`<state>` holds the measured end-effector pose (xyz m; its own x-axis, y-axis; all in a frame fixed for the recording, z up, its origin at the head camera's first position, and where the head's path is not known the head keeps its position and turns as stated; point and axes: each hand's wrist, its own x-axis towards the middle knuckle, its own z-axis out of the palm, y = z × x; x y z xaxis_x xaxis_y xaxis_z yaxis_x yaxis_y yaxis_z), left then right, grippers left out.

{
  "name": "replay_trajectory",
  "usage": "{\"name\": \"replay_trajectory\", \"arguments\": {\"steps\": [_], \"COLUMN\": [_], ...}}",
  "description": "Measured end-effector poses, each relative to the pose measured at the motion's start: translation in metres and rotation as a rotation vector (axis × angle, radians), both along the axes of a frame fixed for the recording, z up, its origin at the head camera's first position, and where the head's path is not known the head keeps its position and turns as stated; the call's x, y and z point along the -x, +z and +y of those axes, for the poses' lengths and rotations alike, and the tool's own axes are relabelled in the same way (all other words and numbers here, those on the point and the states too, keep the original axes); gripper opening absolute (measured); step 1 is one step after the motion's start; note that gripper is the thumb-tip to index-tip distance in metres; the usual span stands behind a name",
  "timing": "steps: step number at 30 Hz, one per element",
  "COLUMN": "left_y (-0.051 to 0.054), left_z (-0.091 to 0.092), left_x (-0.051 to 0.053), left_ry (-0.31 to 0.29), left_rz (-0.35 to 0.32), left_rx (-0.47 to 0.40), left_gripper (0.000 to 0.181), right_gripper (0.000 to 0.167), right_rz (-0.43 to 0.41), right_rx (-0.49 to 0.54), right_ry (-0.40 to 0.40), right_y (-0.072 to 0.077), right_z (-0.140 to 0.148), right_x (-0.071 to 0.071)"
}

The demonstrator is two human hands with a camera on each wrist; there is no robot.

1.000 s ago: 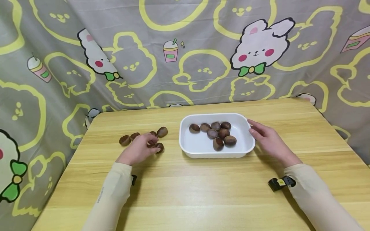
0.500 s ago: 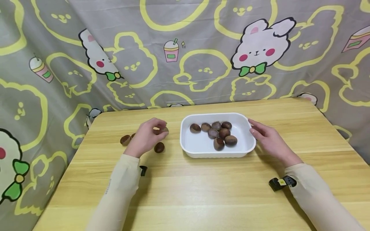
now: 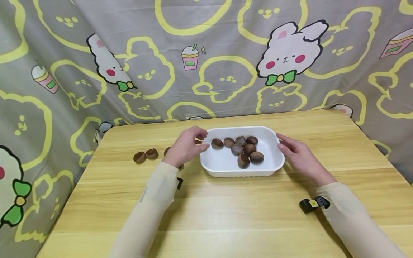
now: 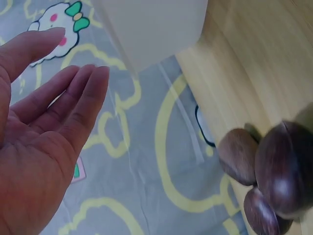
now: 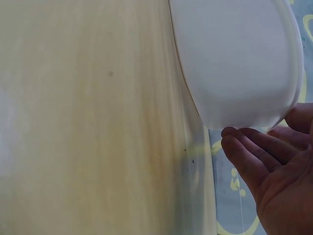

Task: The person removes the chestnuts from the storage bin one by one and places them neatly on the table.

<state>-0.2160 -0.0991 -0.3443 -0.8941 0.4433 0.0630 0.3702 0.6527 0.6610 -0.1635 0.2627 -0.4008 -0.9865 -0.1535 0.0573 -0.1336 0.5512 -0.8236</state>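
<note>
Several chestnuts (image 3: pixel 256 157) lie in a white tray (image 3: pixel 242 173). My left hand (image 3: pixel 185 148) is at the tray's left end, thumb and fingers apart; the left wrist view shows that hand (image 4: pixel 49 142) with nothing in it, below the tray wall (image 4: pixel 161 29). Touching the tray's right end are the lightly bent fingers of my right hand (image 3: pixel 298 156), and in the right wrist view this hand (image 5: pixel 281 181) has its fingertips against the outer wall (image 5: pixel 234 63). Other chestnuts (image 3: pixel 152 153) lie on the table to the left, some partly hidden by my left hand.
A wooden table (image 3: pixel 226 215) carries the tray and chestnuts. Behind it and along its left side hangs a grey patterned curtain (image 3: pixel 180 89). A black wrist device (image 3: pixel 308 206) shows beside my right sleeve.
My left hand has moved right from the loose chestnuts to the tray's left end, and its thumb and fingers have spread. My right hand and the tray stay in place.
</note>
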Motion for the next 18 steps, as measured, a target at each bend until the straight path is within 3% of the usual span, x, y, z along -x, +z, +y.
{"name": "replay_trajectory", "arguments": {"steps": [12,18], "left_y": [-0.011,-0.016], "left_z": [0.040,0.049], "left_x": [0.009,0.012], "left_ry": [-0.016,0.001], "left_rz": [0.015,0.007], "left_rx": [0.231,0.252], "left_gripper": [0.042,0.021], "right_gripper": [0.052,0.053], "right_rz": [0.015,0.019], "right_rx": [-0.009,-0.005], "right_ry": [0.003,0.000], "right_y": [-0.004,-0.005], "right_z": [0.002,0.001], "right_x": [0.002,0.002]}}
